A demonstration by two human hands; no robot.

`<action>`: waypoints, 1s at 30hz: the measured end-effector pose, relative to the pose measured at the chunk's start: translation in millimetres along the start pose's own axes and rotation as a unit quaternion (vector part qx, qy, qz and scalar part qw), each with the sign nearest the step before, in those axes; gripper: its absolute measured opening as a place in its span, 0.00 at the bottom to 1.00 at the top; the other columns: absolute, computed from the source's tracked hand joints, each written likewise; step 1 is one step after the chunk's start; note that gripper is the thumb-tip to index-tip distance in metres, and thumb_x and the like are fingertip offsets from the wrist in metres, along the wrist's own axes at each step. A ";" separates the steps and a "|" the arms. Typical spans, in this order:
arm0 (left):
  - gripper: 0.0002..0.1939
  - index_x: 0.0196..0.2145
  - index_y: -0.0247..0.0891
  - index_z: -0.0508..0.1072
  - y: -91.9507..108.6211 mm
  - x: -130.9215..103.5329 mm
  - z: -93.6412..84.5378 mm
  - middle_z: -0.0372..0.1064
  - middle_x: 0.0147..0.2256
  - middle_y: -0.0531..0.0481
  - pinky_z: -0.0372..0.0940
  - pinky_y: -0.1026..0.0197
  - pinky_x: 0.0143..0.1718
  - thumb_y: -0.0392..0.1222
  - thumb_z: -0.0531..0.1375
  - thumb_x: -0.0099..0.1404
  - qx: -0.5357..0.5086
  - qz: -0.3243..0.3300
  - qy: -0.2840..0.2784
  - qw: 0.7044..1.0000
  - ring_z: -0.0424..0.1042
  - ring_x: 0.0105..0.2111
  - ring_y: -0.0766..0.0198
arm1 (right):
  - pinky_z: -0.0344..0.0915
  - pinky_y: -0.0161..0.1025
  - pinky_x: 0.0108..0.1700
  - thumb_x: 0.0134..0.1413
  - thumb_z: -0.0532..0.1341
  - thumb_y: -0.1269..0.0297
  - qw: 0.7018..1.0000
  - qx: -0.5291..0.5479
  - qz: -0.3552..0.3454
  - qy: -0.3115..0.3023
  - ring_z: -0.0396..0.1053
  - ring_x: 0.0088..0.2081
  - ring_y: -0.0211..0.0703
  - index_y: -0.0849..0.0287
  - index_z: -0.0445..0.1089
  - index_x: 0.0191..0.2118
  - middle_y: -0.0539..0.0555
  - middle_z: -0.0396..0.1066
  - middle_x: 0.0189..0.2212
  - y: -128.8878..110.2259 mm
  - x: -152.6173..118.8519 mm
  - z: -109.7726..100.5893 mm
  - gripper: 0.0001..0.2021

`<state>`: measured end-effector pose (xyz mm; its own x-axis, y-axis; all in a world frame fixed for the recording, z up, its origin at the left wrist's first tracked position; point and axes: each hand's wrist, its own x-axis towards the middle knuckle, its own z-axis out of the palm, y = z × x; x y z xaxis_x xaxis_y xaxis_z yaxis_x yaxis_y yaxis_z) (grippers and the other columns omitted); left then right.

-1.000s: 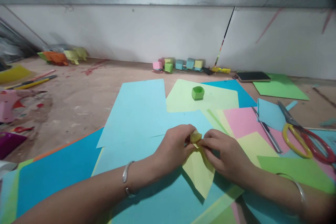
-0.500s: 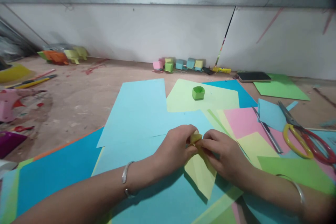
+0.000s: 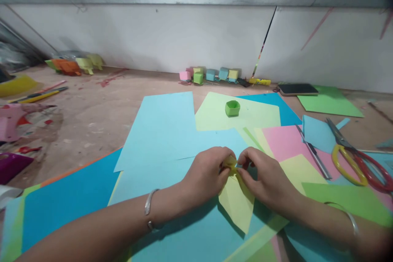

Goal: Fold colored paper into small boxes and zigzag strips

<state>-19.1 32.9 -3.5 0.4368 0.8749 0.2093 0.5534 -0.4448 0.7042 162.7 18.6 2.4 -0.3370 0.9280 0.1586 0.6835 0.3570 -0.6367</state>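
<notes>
Above the light blue sheets (image 3: 162, 131), my left hand (image 3: 211, 172) pinches the upper, folded end of a pale yellow paper (image 3: 238, 202). My right hand (image 3: 260, 176) has its thumb and fingertips closed on the right side of that same fold. The paper's lower part hangs out flat and comes to a point between my wrists. Behind my hands a small green open paper box (image 3: 232, 108) rests on a pale green sheet (image 3: 208, 114).
Scissors (image 3: 348, 163) and a silver pen-like tool (image 3: 316, 157) lie at the right on coloured paper. A phone (image 3: 297, 89) and small paper cubes (image 3: 211, 75) are by the wall. A pink glue gun (image 3: 12, 120) lies at the left.
My right hand's fingers have shifted up and opened into a rounder pinch at the fold. The yellow paper has moved slightly right with my hands.
</notes>
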 end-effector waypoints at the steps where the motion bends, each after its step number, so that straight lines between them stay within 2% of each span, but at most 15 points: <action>1: 0.11 0.31 0.38 0.69 -0.2 -0.3 0.1 0.70 0.29 0.54 0.61 0.65 0.30 0.25 0.56 0.53 0.005 0.004 0.000 1.000 0.67 0.28 0.66 | 0.60 0.37 0.30 0.53 0.56 0.73 1.000 0.006 0.014 -0.012 0.63 0.28 0.41 0.57 0.62 0.33 0.50 0.66 0.28 -0.2 0.4 -1.3 0.04; 4: 0.11 0.33 0.38 0.69 -0.6 -1.5 1.5 0.71 0.29 0.53 0.61 0.65 0.31 0.25 0.56 0.54 0.014 0.028 0.002 1.000 0.68 0.29 0.65 | 0.59 0.37 0.30 0.53 0.55 0.73 0.998 0.020 0.019 -0.051 0.64 0.29 0.41 0.57 0.62 0.34 0.50 0.66 0.29 -2.1 2.2 -4.7 0.04; 7: 0.12 0.33 0.38 0.69 0.2 -2.5 3.5 0.72 0.30 0.53 0.61 0.65 0.32 0.24 0.56 0.54 0.009 0.041 0.001 0.999 0.69 0.30 0.65 | 0.57 0.36 0.30 0.54 0.54 0.73 0.998 0.011 0.003 -0.057 0.63 0.28 0.40 0.57 0.62 0.30 0.50 0.65 0.26 -4.0 3.7 -5.2 0.05; 12: 0.13 0.34 0.39 0.69 3.1 -4.1 5.8 0.71 0.29 0.55 0.61 0.65 0.30 0.24 0.57 0.54 0.008 0.029 -0.012 0.999 0.69 0.28 0.66 | 0.52 0.35 0.27 0.54 0.54 0.72 0.997 -0.040 0.006 -0.065 0.61 0.25 0.39 0.57 0.59 0.25 0.49 0.63 0.22 -1.6 2.9 -1.7 0.08; 17: 0.14 0.42 0.39 0.68 4.5 -2.0 1.7 0.73 0.36 0.49 0.67 0.61 0.36 0.29 0.58 0.58 -0.026 -0.009 0.017 0.999 0.72 0.33 0.63 | 0.48 0.35 0.26 0.53 0.54 0.71 0.997 -0.068 -0.008 -0.037 0.57 0.23 0.37 0.57 0.54 0.22 0.48 0.59 0.19 3.6 3.0 -1.9 0.11; 20: 0.06 0.36 0.38 0.69 3.1 2.6 -3.1 0.73 0.32 0.50 0.66 0.60 0.34 0.31 0.57 0.59 -0.026 -0.052 -0.009 0.998 0.71 0.31 0.62 | 0.48 0.35 0.25 0.52 0.54 0.71 0.997 -0.068 -0.017 -0.025 0.56 0.22 0.37 0.56 0.51 0.21 0.47 0.57 0.19 4.8 4.4 -2.9 0.13; 22: 0.05 0.31 0.37 0.69 2.7 5.1 -5.1 0.72 0.27 0.52 0.64 0.62 0.31 0.30 0.57 0.58 -0.021 -0.066 -0.021 0.997 0.70 0.28 0.63 | 0.50 0.34 0.25 0.53 0.54 0.72 0.998 -0.058 -0.024 -0.021 0.58 0.24 0.37 0.56 0.54 0.22 0.48 0.59 0.20 4.5 5.0 -3.7 0.11; 26: 0.06 0.27 0.37 0.71 5.4 5.4 -5.6 0.72 0.25 0.54 0.61 0.64 0.28 0.29 0.58 0.55 0.001 -0.045 -0.007 0.999 0.69 0.25 0.65 | 0.55 0.34 0.28 0.53 0.54 0.73 0.999 -0.030 -0.043 -0.008 0.62 0.27 0.39 0.57 0.63 0.28 0.50 0.65 0.24 3.0 5.3 -5.4 0.06; 30: 0.08 0.26 0.38 0.72 8.5 3.2 -6.1 0.72 0.24 0.55 0.59 0.65 0.28 0.27 0.58 0.54 0.008 -0.025 -0.009 1.000 0.69 0.25 0.66 | 0.54 0.34 0.27 0.51 0.54 0.75 0.999 -0.013 -0.052 0.003 0.60 0.25 0.38 0.57 0.63 0.27 0.48 0.64 0.22 2.2 5.2 -6.3 0.07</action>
<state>-17.4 33.2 7.4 0.4206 0.8925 0.1627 0.5855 -0.4040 0.7028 166.5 24.8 6.6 -0.4024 0.8867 0.2277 0.6612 0.4535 -0.5976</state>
